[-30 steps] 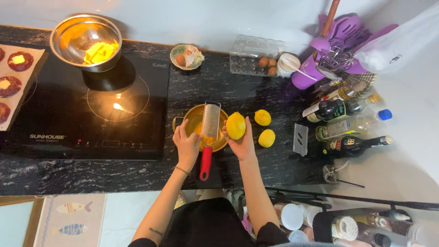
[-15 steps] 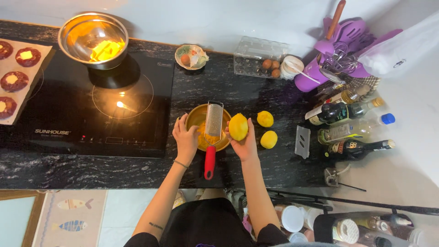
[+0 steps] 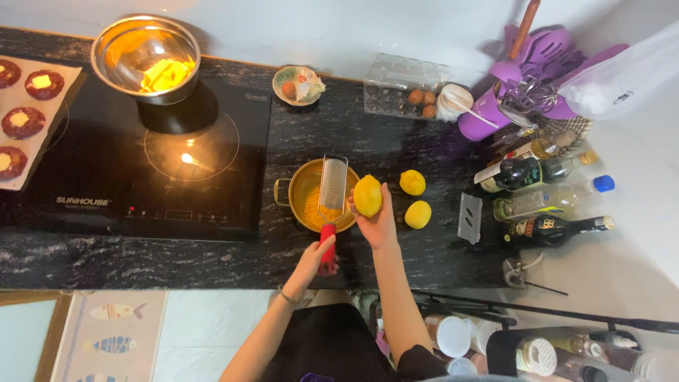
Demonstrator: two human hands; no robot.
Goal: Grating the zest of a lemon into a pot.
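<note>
My right hand (image 3: 376, 221) holds a yellow lemon (image 3: 368, 195) just right of a small gold bowl (image 3: 297, 187) with yellow zest in it. A metal grater (image 3: 332, 182) with a red handle (image 3: 327, 246) lies across the bowl. My left hand (image 3: 311, 262) grips that red handle at the near end. Two more lemons (image 3: 412, 182) (image 3: 418, 214) sit on the dark counter to the right.
A black induction hob (image 3: 141, 170) lies left, with a steel bowl of butter (image 3: 148, 60) behind it and a tray of dark cookies (image 3: 21, 120) at far left. Behind are a small dish (image 3: 298, 83), an egg box (image 3: 404, 88), a purple utensil holder (image 3: 495, 106); bottles (image 3: 544, 191) at right.
My left hand has slid from the bowl's left rim down to the grater's red handle. The right hand still holds the lemon beside the grater.
</note>
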